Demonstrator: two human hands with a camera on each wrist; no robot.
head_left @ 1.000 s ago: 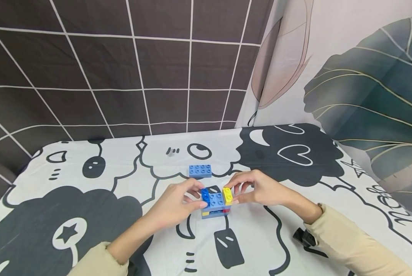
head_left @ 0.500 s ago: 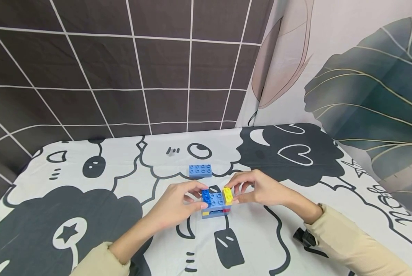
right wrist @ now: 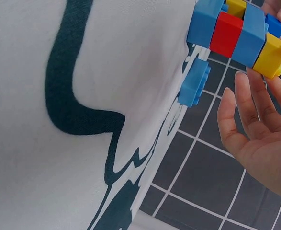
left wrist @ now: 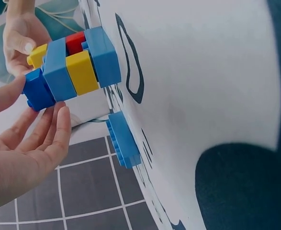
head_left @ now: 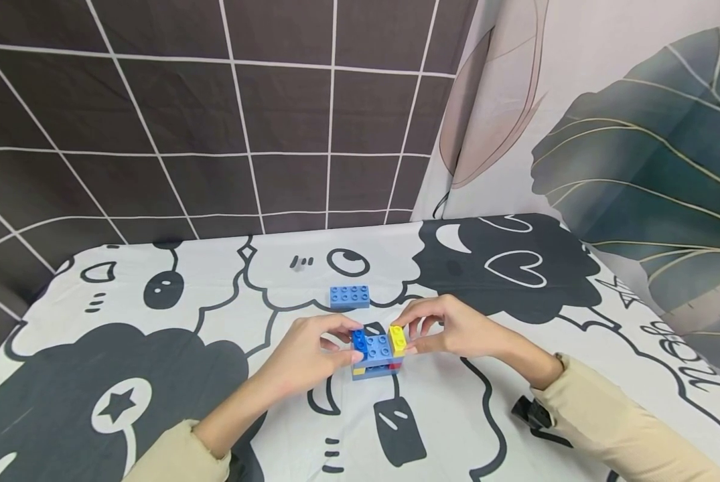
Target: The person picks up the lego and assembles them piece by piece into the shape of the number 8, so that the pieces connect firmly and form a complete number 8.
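Observation:
A small tower of toy building bricks stands on the cloth in front of me. Its top layer has a dark blue brick (head_left: pixel 359 340) at the left and a yellow brick (head_left: pixel 398 340) at the right, both on a light blue brick (head_left: pixel 378 348). Below, another yellow brick (left wrist: pixel 82 73) and a red brick (right wrist: pixel 226 34) separate it from a bottom blue brick (left wrist: pixel 105 56). My left hand (head_left: pixel 305 351) pinches the dark blue brick by its ends between thumb and fingers. On the opposite side, my right hand (head_left: pixel 456 328) pinches the top yellow brick.
Just behind the tower lies a loose blue brick (head_left: pixel 349 296), studs up. A white cloth (head_left: pixel 456 415) with black cartoon drawings covers the table. Beyond its back edge hangs a dark gridded curtain (head_left: pixel 287 114).
The left index fingertip has shifted slightly to the right, over the far end of the dark blue brick. The right hand and the tower hold almost still.

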